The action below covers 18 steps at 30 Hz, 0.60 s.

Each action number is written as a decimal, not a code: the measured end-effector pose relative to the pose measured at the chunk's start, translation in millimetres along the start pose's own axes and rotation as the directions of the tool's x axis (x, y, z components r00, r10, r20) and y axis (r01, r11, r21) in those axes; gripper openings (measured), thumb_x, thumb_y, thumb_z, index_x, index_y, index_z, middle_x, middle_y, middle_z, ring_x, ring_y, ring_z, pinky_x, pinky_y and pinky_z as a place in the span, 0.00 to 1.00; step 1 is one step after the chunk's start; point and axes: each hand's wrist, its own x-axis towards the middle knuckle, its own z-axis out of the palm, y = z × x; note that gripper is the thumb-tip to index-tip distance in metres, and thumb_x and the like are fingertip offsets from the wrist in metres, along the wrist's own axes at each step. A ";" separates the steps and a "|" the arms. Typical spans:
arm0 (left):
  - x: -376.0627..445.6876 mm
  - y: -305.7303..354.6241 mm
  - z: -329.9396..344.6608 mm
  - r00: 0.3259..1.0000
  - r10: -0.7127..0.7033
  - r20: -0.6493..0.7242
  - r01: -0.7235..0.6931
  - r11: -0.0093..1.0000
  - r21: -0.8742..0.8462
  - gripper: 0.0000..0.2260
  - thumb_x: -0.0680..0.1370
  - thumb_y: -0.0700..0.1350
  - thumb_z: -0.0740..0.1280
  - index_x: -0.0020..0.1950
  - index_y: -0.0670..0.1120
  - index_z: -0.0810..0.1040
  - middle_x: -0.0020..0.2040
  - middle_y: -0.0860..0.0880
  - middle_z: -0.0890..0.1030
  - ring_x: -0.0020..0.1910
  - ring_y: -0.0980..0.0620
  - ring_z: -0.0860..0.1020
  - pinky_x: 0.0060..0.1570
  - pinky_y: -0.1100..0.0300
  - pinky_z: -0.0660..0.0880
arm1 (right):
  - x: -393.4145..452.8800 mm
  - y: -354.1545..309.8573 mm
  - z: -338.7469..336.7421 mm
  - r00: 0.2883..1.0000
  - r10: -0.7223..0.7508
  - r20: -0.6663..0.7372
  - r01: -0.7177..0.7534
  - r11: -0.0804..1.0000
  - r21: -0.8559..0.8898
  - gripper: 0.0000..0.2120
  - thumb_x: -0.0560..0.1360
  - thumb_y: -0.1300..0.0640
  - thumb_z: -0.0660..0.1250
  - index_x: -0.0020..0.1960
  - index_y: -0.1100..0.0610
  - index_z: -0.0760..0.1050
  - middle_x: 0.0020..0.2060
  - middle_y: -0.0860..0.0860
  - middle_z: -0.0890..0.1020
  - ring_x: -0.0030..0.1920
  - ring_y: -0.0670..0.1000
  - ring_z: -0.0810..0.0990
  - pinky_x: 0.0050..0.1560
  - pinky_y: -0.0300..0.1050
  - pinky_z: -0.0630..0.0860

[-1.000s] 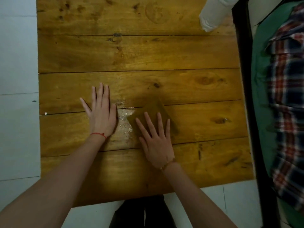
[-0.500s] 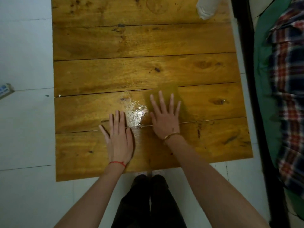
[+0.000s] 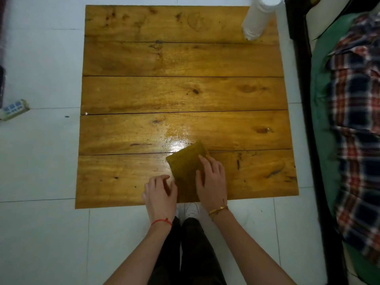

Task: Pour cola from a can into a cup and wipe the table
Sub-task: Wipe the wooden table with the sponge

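A yellow-brown wiping cloth (image 3: 186, 163) lies flat on the wooden plank table (image 3: 181, 93), close to its near edge. My right hand (image 3: 211, 177) rests on the cloth's right side with the fingers curled over its edge. At the cloth's lower left corner, my left hand (image 3: 160, 192) has its fingers bent and touches that edge. A shiny wet patch (image 3: 176, 138) shows on the wood just beyond the cloth. I see no can and no cup.
A white cylindrical roll (image 3: 256, 19) stands at the table's far right corner. A dark bed frame (image 3: 302, 99) with plaid fabric (image 3: 355, 120) runs along the right side. A power strip (image 3: 14, 109) lies on the white floor at left.
Both hands have drawn back toward the near edge, the cloth coming along under the right hand. The flat fingers have curled onto the cloth's edges. The view shows more of the table.
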 end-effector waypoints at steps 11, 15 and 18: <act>2.6 44.8 4.8 0.923 -0.330 0.198 0.342 0.939 -0.029 0.16 0.73 0.55 0.72 0.54 0.45 0.78 0.51 0.47 0.80 0.55 0.46 0.77 0.56 0.48 0.75 | 43.1 19.9 -26.3 0.839 0.497 0.219 -0.509 0.861 -0.006 0.12 0.74 0.54 0.71 0.52 0.59 0.74 0.49 0.55 0.82 0.51 0.54 0.80 0.45 0.43 0.75; 10.1 52.7 3.4 0.896 -0.389 0.213 0.379 0.921 0.086 0.13 0.75 0.54 0.71 0.52 0.46 0.79 0.53 0.46 0.80 0.57 0.46 0.76 0.56 0.50 0.75 | 46.9 18.8 -30.5 0.754 0.567 0.331 -0.622 0.778 0.086 0.09 0.74 0.57 0.70 0.49 0.62 0.80 0.46 0.57 0.83 0.51 0.55 0.81 0.42 0.39 0.70; 14.6 54.4 2.2 0.869 -0.437 0.232 0.432 0.899 0.075 0.09 0.75 0.51 0.70 0.50 0.48 0.80 0.53 0.47 0.81 0.57 0.46 0.77 0.56 0.51 0.75 | 46.0 17.9 -38.1 0.735 0.559 0.383 -0.650 0.741 0.166 0.04 0.73 0.57 0.70 0.44 0.57 0.77 0.42 0.54 0.80 0.46 0.54 0.79 0.42 0.40 0.70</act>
